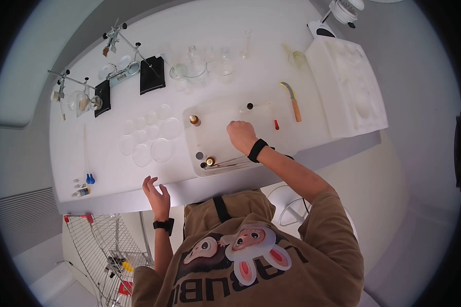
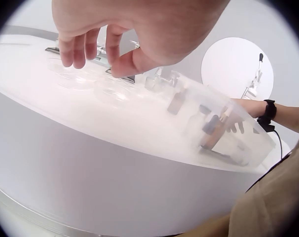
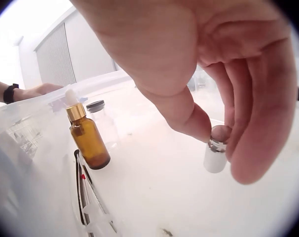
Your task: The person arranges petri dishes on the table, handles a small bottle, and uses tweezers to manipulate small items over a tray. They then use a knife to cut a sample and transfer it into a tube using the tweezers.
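Observation:
My right hand [image 1: 241,134] reaches into a clear plastic tray [image 1: 213,139] at the table's middle. In the right wrist view its thumb and fingers [image 3: 248,148] pinch the silver-capped top of a small white vial [image 3: 214,161] standing on the tray floor. An amber dropper bottle [image 3: 88,140] with a gold collar and a clear black-capped bottle [image 3: 103,123] stand to the left, with tweezers and a syringe [image 3: 87,197] lying in front. My left hand [image 1: 156,189] hovers at the table's front edge, fingers loosely bent and holding nothing [image 2: 97,57].
Several glass petri dishes [image 1: 149,138] lie left of the tray. Beakers and flasks [image 1: 200,66] stand behind it, clamp stands [image 1: 115,43] at the far left. A wooden-handled knife [image 1: 293,102] and a white foam block [image 1: 348,82] lie to the right. A wire cart [image 1: 105,245] is below left.

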### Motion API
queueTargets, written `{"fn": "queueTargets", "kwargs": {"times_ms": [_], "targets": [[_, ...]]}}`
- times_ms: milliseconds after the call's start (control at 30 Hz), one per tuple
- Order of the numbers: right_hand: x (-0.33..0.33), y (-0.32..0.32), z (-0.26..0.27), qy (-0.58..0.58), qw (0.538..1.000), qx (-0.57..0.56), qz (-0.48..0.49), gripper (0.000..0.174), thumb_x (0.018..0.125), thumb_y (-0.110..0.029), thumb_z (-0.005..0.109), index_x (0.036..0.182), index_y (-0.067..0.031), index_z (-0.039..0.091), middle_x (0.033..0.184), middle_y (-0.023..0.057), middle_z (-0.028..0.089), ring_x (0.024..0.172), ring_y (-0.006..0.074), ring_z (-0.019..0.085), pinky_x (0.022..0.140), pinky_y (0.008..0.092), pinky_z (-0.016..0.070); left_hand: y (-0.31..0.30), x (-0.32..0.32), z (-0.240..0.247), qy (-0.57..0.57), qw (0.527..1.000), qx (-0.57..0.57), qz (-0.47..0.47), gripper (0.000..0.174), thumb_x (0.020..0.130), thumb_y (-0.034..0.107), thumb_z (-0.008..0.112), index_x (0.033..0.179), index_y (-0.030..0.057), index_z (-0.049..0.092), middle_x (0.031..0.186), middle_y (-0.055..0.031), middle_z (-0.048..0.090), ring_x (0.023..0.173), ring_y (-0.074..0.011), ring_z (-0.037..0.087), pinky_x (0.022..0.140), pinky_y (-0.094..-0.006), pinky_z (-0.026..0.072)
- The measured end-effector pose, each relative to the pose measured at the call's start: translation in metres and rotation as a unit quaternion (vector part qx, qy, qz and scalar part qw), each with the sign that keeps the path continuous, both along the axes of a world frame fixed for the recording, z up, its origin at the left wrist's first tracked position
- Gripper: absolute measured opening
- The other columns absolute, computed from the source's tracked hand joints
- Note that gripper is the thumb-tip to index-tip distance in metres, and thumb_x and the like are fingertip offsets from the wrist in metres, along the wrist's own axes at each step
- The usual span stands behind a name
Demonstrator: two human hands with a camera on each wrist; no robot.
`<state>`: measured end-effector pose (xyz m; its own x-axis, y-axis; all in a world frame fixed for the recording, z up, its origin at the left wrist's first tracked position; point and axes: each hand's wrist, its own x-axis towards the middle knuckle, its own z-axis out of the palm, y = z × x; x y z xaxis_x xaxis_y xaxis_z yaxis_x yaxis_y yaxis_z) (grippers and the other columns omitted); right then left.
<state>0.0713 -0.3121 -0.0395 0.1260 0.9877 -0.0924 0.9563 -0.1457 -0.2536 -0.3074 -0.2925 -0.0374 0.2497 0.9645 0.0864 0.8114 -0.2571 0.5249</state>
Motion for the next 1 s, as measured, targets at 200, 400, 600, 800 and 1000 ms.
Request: {"fn": "queueTargets", "kwargs": {"times_ms": [200,400,600,800,1000], "targets": [[0.005,-0.02,0.046,-0.014,1.0,0.011,0.001,0.008,0.074,-0.001,0.064,0.081,0.0021,0.065,0.081,0.0192,0.067,0.076,0.0306,0.07,0.066,0.041,0.0575,-0.009,0.002,-0.005,0.013,1.0,0.011,-0.002,0.033,0.086,-0.004,0.057,0.118,0.0009,0.053,0.136,-0.0227,0.045,0.129,-0.0417,0.044,0.106,-0.049,0.0406],[0.068,-0.04,0.142,0.097,0.982,0.121,-0.108,0.015,0.081,-0.011,0.06,0.082,0.0035,0.059,0.079,0.0239,0.064,0.076,0.04,0.066,0.068,0.0509,0.0529,-0.016,-0.008,-0.006,0.021,1.0,0.007,0.004,0.032,0.086,-0.004,0.056,0.118,0.0004,0.053,0.136,-0.0233,0.045,0.129,-0.042,0.044,0.106,-0.0495,0.0404],[0.187,-0.032,0.133,-0.009,0.964,0.121,-0.238,0.022,0.079,-0.017,0.066,0.079,0.0041,0.061,0.074,0.0253,0.066,0.073,0.0434,0.066,0.07,0.0478,0.0539,-0.031,-0.016,-0.006,0.012,0.999,0.009,0.036,0.032,0.087,-0.002,0.056,0.119,0.0015,0.053,0.135,-0.0231,0.046,0.128,-0.0418,0.046,0.107,-0.0486,0.0398],[0.235,-0.025,0.023,-0.034,0.969,0.011,-0.246,0.023,0.077,-0.015,0.066,0.087,0.0048,0.063,0.087,0.0271,0.068,0.085,0.0445,0.067,0.078,0.05,0.0555,-0.045,-0.025,0.001,0.032,0.998,0.004,0.056,0.031,0.087,-0.003,0.056,0.117,-0.0002,0.053,0.133,-0.023,0.046,0.126,-0.0425,0.046,0.104,-0.0499,0.042],[0.241,-0.027,-0.013,-0.007,0.975,-0.017,-0.221,0.024,0.078,-0.017,0.065,0.089,0.0044,0.064,0.088,0.0256,0.068,0.087,0.0435,0.066,0.081,0.0492,0.0539,-0.059,-0.035,0.001,0.053,0.996,0.009,0.072,0.031,0.086,-0.002,0.057,0.117,-0.0005,0.053,0.133,-0.0223,0.047,0.126,-0.0415,0.046,0.104,-0.0489,0.0417]]}}
